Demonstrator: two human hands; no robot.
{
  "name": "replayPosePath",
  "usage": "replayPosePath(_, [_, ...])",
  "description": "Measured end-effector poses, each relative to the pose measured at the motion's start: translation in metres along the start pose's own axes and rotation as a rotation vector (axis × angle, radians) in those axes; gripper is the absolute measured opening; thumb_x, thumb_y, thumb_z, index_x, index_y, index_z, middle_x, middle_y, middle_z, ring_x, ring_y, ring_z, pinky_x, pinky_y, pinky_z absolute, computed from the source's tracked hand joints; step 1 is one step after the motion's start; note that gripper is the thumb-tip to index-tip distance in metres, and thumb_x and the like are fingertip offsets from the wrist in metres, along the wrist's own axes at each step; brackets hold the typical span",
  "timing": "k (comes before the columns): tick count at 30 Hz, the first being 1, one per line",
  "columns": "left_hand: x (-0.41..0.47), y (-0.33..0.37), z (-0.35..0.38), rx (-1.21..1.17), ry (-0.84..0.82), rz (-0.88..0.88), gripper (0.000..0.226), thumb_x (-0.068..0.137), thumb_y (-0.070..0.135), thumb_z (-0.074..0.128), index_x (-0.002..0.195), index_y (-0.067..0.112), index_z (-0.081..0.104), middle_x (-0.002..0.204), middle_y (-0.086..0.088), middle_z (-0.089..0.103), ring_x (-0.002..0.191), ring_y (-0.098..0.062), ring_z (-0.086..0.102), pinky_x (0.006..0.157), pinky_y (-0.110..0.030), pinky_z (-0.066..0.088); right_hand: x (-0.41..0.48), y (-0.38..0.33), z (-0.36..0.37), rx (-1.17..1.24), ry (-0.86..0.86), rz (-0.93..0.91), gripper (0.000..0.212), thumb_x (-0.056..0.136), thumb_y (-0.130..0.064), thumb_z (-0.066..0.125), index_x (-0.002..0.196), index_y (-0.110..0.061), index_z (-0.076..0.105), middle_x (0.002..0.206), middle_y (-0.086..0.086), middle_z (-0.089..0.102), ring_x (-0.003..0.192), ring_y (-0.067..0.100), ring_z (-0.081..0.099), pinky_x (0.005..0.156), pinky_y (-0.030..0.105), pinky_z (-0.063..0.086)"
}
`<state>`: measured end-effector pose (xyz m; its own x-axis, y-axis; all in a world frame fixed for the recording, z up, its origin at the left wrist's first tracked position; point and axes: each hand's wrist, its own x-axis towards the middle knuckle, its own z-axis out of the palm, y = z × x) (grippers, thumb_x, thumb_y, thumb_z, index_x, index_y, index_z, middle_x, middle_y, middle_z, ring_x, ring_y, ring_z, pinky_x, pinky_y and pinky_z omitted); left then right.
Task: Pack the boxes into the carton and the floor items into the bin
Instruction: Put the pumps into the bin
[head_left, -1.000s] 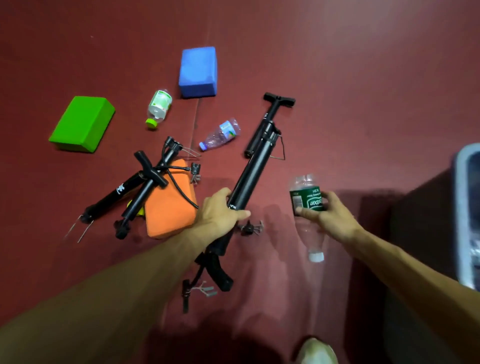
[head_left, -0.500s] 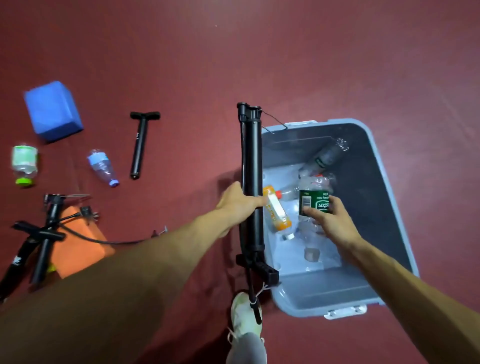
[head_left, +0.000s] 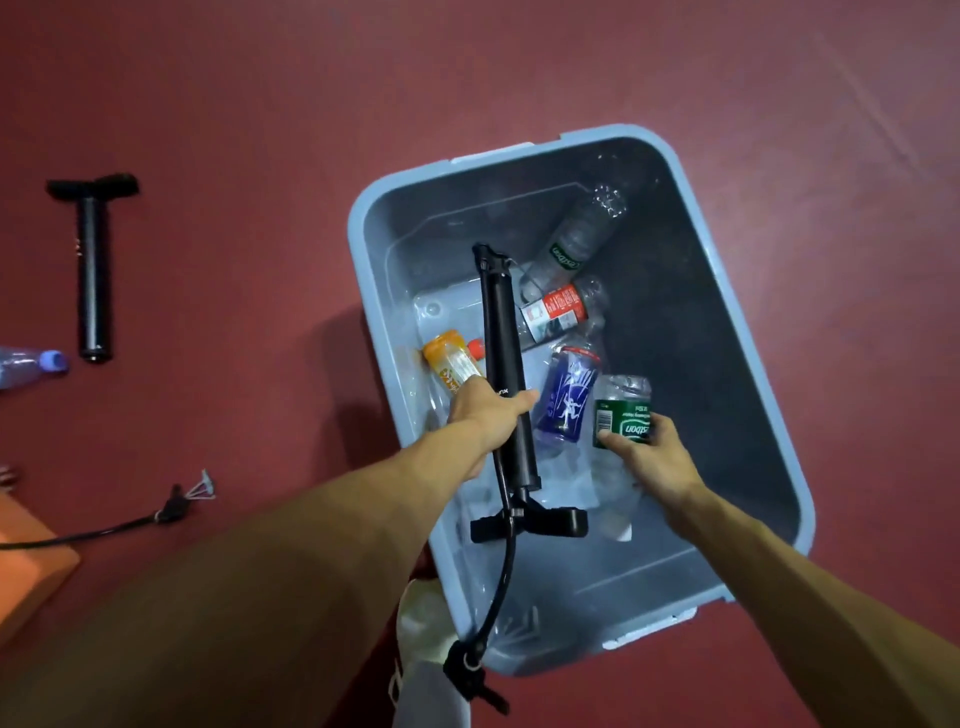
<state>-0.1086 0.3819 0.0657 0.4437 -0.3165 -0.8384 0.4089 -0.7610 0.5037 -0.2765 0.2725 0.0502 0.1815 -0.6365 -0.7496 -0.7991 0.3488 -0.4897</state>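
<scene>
A grey-blue plastic bin (head_left: 748, 332) stands open on the red floor with several plastic bottles lying in it. My left hand (head_left: 485, 415) grips a black pump body (head_left: 501, 332) by its middle and holds it inside the bin, its foot toward me and its hose (head_left: 498, 597) trailing over the near rim. My right hand (head_left: 652, 457) holds a clear bottle with a green label (head_left: 623, 415) low inside the bin, beside a blue-labelled bottle (head_left: 566, 400).
A black T-handle pump shaft (head_left: 93, 270) lies on the floor at the left. A clear bottle with a blue cap (head_left: 31, 364) shows at the left edge. An orange block (head_left: 26, 561) and a black cable (head_left: 104, 530) lie at the lower left. My shoe (head_left: 421, 618) stands by the bin's near corner.
Both hands have moved over and down into the bin. The pump body crossed from outside the left wall to inside the bin. The view has shifted toward the bin.
</scene>
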Motion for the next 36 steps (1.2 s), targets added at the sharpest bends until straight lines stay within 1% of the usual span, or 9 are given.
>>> replayPosePath(6, [0.015, 0.007, 0.014, -0.185, -0.012, 0.036, 0.028, 0.081, 0.041, 0.07, 0.097, 0.022, 0.057, 0.098, -0.002, 0.065, 0.095, -0.024, 0.061, 0.087, -0.039, 0.051, 0.005, -0.001, -0.006, -0.095, 0.006, 0.023, 0.057, 0.086, -0.026, 0.066, 0.137, -0.016, 0.042, 0.127, 0.007, 0.057, 0.106, 0.026, 0.061, 0.095, 0.045, 0.049])
replayPosePath(10, [0.017, 0.017, 0.01, -0.239, 0.001, 0.032, 0.027, 0.084, 0.036, 0.068, 0.099, 0.022, 0.051, 0.107, -0.007, 0.064, 0.098, -0.028, 0.062, 0.094, -0.049, 0.05, -0.01, -0.022, -0.003, 0.207, -0.25, 0.105, 0.031, 0.091, -0.038, 0.058, 0.111, -0.014, 0.061, 0.11, 0.009, 0.067, 0.085, 0.02, 0.068, 0.07, 0.031, 0.053])
replayPosePath(12, [0.019, 0.014, 0.006, -0.211, 0.011, 0.002, 0.035, 0.085, 0.031, 0.067, 0.109, 0.018, 0.047, 0.118, -0.011, 0.062, 0.106, -0.032, 0.061, 0.094, -0.051, 0.05, -0.017, -0.033, 0.003, 0.235, -0.373, 0.091, 0.034, 0.091, -0.043, 0.055, 0.109, -0.016, 0.064, 0.105, 0.008, 0.071, 0.088, 0.022, 0.071, 0.073, 0.032, 0.054])
replayPosePath(18, [0.018, -0.002, -0.01, -0.113, -0.007, -0.096, 0.024, 0.086, 0.014, 0.054, 0.11, 0.014, 0.054, 0.092, -0.006, 0.061, 0.074, -0.018, 0.054, 0.056, -0.027, 0.039, -0.032, -0.044, 0.043, -0.103, -0.48, 0.043, 0.017, 0.092, -0.029, 0.057, 0.106, -0.021, 0.064, 0.104, -0.001, 0.07, 0.094, 0.014, 0.065, 0.083, 0.032, 0.048])
replayPosePath(21, [0.006, 0.004, -0.022, -0.123, -0.018, -0.056, 0.01, 0.083, 0.019, 0.059, 0.085, 0.025, 0.052, 0.081, 0.002, 0.056, 0.07, -0.013, 0.054, 0.061, -0.025, 0.046, -0.042, -0.045, 0.054, -0.146, -0.387, 0.039, 0.018, 0.092, -0.022, 0.057, 0.106, -0.015, 0.063, 0.104, 0.007, 0.068, 0.094, 0.02, 0.061, 0.084, 0.037, 0.05])
replayPosePath(25, [-0.017, 0.02, -0.059, -0.174, 0.019, 0.021, 0.009, 0.082, 0.018, 0.06, 0.082, 0.025, 0.056, 0.087, 0.0, 0.059, 0.086, -0.016, 0.059, 0.078, -0.03, 0.055, -0.063, -0.063, 0.051, -0.189, -0.304, 0.004, 0.018, 0.088, -0.016, 0.058, 0.105, -0.014, 0.062, 0.098, 0.014, 0.069, 0.088, 0.025, 0.063, 0.088, 0.042, 0.051])
replayPosePath(27, [-0.033, 0.022, -0.089, -0.193, 0.041, 0.032, 0.009, 0.083, 0.017, 0.061, 0.091, 0.021, 0.059, 0.083, 0.001, 0.058, 0.084, -0.015, 0.059, 0.083, -0.031, 0.053, -0.076, -0.08, 0.051, -0.22, -0.282, -0.029, 0.023, 0.087, -0.016, 0.058, 0.109, -0.013, 0.061, 0.096, 0.01, 0.069, 0.085, 0.025, 0.065, 0.083, 0.038, 0.054])
replayPosePath(30, [-0.063, 0.015, -0.142, -0.205, 0.094, 0.033, 0.028, 0.084, 0.017, 0.06, 0.111, 0.019, 0.058, 0.085, 0.002, 0.06, 0.084, -0.014, 0.059, 0.077, -0.029, 0.051, -0.099, -0.112, 0.063, -0.223, -0.285, -0.091, 0.02, 0.088, -0.015, 0.059, 0.107, -0.01, 0.06, 0.086, 0.006, 0.064, 0.066, 0.018, 0.06, 0.057, 0.027, 0.052])
replayPosePath(36, [-0.127, -0.033, -0.276, -0.151, 0.281, 0.005, 0.031, 0.084, 0.017, 0.061, 0.115, 0.017, 0.062, 0.105, -0.006, 0.069, 0.1, -0.021, 0.064, 0.093, -0.033, 0.048, -0.155, -0.171, 0.15, -0.349, -0.359, -0.228, 0.021, 0.087, -0.017, 0.062, 0.107, -0.01, 0.06, 0.093, 0.006, 0.062, 0.083, 0.022, 0.057, 0.084, 0.04, 0.048])
